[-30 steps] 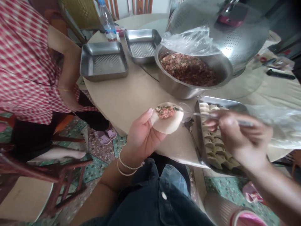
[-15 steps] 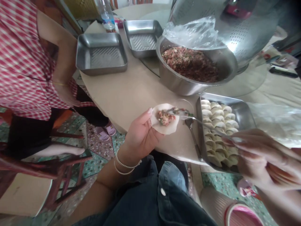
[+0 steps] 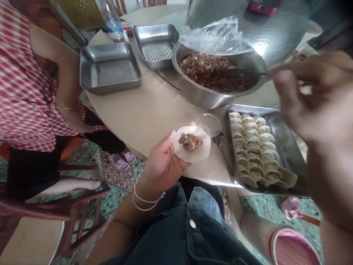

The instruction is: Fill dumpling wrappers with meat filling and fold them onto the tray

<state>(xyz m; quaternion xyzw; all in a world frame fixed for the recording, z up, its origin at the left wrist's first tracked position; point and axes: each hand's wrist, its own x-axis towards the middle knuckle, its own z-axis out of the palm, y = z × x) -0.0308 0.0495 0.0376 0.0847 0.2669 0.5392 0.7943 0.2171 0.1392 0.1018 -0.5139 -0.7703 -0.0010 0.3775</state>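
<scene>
My left hand (image 3: 160, 165) cups a round dumpling wrapper (image 3: 192, 143) with a small mound of minced filling at its centre. My right hand (image 3: 309, 106) is raised at the right, blurred, fingers pinched on a metal spoon handle (image 3: 256, 73) whose end reaches into the big steel bowl (image 3: 198, 97) of minced meat filling (image 3: 212, 71). A steel tray (image 3: 286, 143) of several folded dumplings (image 3: 253, 147) lies just right of the wrapper.
Two steel trays (image 3: 110, 70) (image 3: 156, 46) stand at the table's far left. A colander (image 3: 248, 25) and plastic bag (image 3: 215, 36) sit behind the bowl. A small clear dish (image 3: 211, 123) lies by the wrapper. A person in a red checked top (image 3: 27, 81) sits at left.
My right hand has drawn the spoon away from the wrapper, leaving filling on it, and swung up to the bowl of meat. The left hand stays put with the wrapper.
</scene>
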